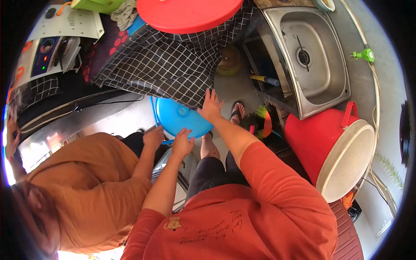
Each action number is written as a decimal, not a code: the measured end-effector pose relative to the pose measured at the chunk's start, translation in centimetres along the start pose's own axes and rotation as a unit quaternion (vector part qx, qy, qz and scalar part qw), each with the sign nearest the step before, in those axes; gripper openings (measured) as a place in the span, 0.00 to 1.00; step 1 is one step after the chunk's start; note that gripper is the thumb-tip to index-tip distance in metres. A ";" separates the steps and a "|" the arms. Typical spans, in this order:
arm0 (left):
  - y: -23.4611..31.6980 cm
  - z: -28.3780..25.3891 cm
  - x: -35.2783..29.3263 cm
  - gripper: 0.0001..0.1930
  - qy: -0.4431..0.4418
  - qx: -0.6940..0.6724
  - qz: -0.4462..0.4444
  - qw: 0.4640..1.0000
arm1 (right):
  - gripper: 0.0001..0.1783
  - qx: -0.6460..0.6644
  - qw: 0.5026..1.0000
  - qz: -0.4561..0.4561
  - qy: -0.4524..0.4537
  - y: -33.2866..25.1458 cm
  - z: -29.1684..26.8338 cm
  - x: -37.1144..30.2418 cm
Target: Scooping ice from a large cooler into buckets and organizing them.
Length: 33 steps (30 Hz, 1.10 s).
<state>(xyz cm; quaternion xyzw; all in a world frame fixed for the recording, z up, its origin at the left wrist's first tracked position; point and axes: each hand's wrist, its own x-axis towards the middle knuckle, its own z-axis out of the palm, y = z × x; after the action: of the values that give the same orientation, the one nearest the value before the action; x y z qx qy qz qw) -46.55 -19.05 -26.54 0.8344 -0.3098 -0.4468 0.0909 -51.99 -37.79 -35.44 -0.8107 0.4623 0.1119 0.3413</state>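
My right hand (211,106) reaches forward with its fingers apart, at the lower corner of a black cloth with a white grid (169,63); whether it touches the cloth I cannot tell. Lower and to the left, my left hand (182,144) hovers by the near rim of a round blue plastic lid (177,119), fingers stretched out and holding nothing that I can see. The cloth hangs over the far side of the lid. A co-worker's hand (154,138) is close to the lid's left rim.
A red round lid (190,19) sits above the cloth. To the right are a steel sink (312,65) and a red container with a white lid (346,160). A co-worker in a brown shirt (95,186) stands at my left, near a white appliance (47,56).
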 end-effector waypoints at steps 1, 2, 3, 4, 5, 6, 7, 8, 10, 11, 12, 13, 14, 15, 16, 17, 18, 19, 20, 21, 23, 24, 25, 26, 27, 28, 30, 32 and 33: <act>-0.4 0.2 1.4 0.27 0.023 0.033 -0.011 0.999 | 0.50 -0.001 1.000 0.006 -0.001 0.4 -0.1 1.7; -0.6 0.6 3.1 0.30 0.044 0.064 -0.018 0.997 | 0.35 -0.002 0.999 -0.012 -0.030 1.3 -0.4 4.1; -0.7 0.6 4.5 0.30 0.040 0.062 -0.015 0.997 | 0.21 -0.002 0.997 -0.033 -0.063 1.5 -0.8 5.6; -0.8 0.7 5.9 0.33 0.087 0.081 -0.043 0.992 | 0.08 0.080 0.989 -0.036 0.119 1.6 -1.0 6.4; -0.9 0.6 7.4 0.36 0.135 0.100 -0.070 0.983 | 0.09 0.154 0.963 -0.041 0.217 2.1 -1.6 8.2; -1.2 0.6 9.0 0.36 0.132 0.096 -0.065 0.985 | 0.10 0.223 0.922 -0.045 0.314 2.8 -2.6 10.3; -2.3 0.6 10.3 0.37 0.129 0.086 -0.059 0.986 | 0.11 0.306 0.905 0.010 0.295 2.6 -3.7 11.7; -2.9 0.8 11.5 0.38 0.125 0.074 -0.048 0.988 | 0.15 0.385 0.883 0.011 0.268 3.3 -4.8 12.9; -2.9 0.6 12.4 0.36 0.120 0.103 -0.041 0.987 | 0.28 0.435 0.883 0.010 0.177 4.3 -6.0 13.2; -2.5 0.5 12.8 0.35 0.123 0.135 -0.027 0.983 | 0.33 0.412 0.897 0.010 0.161 5.2 -6.4 13.1; -2.9 0.4 13.2 0.35 0.121 0.132 -0.025 0.984 | 0.33 0.410 0.897 0.012 0.163 6.5 -6.3 12.8; -3.3 0.1 13.5 0.34 0.100 0.140 -0.029 0.985 | 0.37 0.377 0.918 0.019 0.121 7.8 -6.1 11.9; -3.3 0.0 13.8 0.34 0.079 0.148 -0.031 0.985 | 0.40 0.343 0.935 0.027 0.081 9.5 -5.7 11.0; -3.0 -0.1 13.8 0.34 0.080 0.147 -0.027 0.985 | 0.41 0.284 0.957 0.051 0.042 11.3 -5.3 9.9; -2.6 -0.1 13.6 0.31 0.090 0.148 -0.019 0.985 | 0.43 0.223 0.972 0.075 0.006 12.8 -4.7 8.6; -2.4 -0.3 13.4 0.29 0.101 0.149 -0.012 0.984 | 0.43 0.220 0.970 0.095 -0.048 13.6 -3.9 7.3; -2.6 -0.7 13.0 0.29 0.105 0.149 -0.008 0.983 | 0.44 0.217 0.964 0.112 -0.105 14.0 -3.2 5.8; -3.1 -1.3 12.4 0.29 0.104 0.133 -0.010 0.986 | 0.45 0.211 0.966 0.090 -0.117 13.7 -2.6 4.3; -3.3 -1.7 11.8 0.29 0.103 0.116 -0.012 0.988 | 0.45 0.205 0.968 0.067 -0.128 13.0 -1.9 2.8; -3.0 -2.0 11.1 0.29 0.107 0.116 -0.008 0.987 | 0.47 0.208 0.964 0.073 -0.149 12.2 -1.2 1.6; -1.6 -2.9 10.1 0.30 0.138 0.138 0.026 0.980 | 0.50 0.211 0.961 0.077 -0.159 11.5 0.0 -0.1; 0.0 -3.4 9.9 0.30 0.141 0.138 0.036 0.980 | 0.50 0.268 0.948 0.086 -0.146 11.9 0.7 -0.7; 1.8 -4.0 9.2 0.30 0.143 0.133 0.055 0.979 | 0.50 0.325 0.931 0.093 -0.136 12.0 1.0 -1.6; 3.0 -5.0 7.9 0.31 0.150 0.132 0.066 0.978 | 0.50 0.327 0.931 0.084 -0.136 11.0 0.6 -2.8; 3.9 -6.0 6.7 0.31 0.162 0.135 0.067 0.975 | 0.49 0.452 0.874 0.098 -0.148 10.0 -0.6 -3.5; 4.9 -7.0 5.5 0.31 0.176 0.125 0.091 0.972 | 0.48 0.569 0.800 0.106 -0.158 9.0 -2.2 -3.9; 7.3 -9.3 3.2 0.31 0.202 0.119 0.122 0.964 | 0.45 0.633 0.755 0.081 -0.152 8.0 -5.3 -5.3; 9.8 -11.6 0.6 0.32 0.261 0.112 0.166 0.944 | 0.43 0.691 0.704 0.056 -0.152 7.2 -9.6 -6.8; 11.4 -13.0 -0.6 0.32 0.274 0.114 0.166 0.940 | 0.41 0.720 0.669 0.046 -0.180 6.5 -12.4 -7.7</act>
<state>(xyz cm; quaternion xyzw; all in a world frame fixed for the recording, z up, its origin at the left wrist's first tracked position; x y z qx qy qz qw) -41.33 -29.35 -13.70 0.8660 -0.4559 -0.1409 0.1494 -63.23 -42.98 -25.32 -0.2556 0.3659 -0.0964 0.8896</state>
